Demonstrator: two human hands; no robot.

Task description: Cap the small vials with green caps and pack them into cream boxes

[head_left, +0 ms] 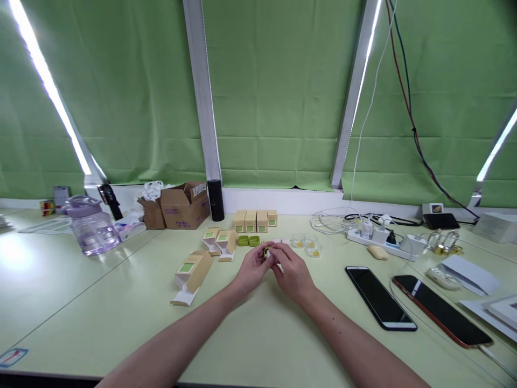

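Note:
My left hand (252,269) is closed around a small dark and yellow-green object (266,252), too small to name, above the table. My right hand (291,269) meets it from the right, fingertips pinched together at the same object. Just behind my hands sit two green square containers (248,241) and some pale pink pieces (281,241), partly hidden by my fingers. Clear round cups with yellow centres (306,241) lie to the right. Opened kraft boxes (194,272) rest on the left, and several closed kraft boxes (256,221) stand in a row at the back.
A purple water jug (91,226), a cardboard carton (183,207) and a black cylinder (215,200) stand at the back left. To the right are a power strip (382,241) with cables, a black phone (380,297) and another phone (442,310) plugged into a cable.

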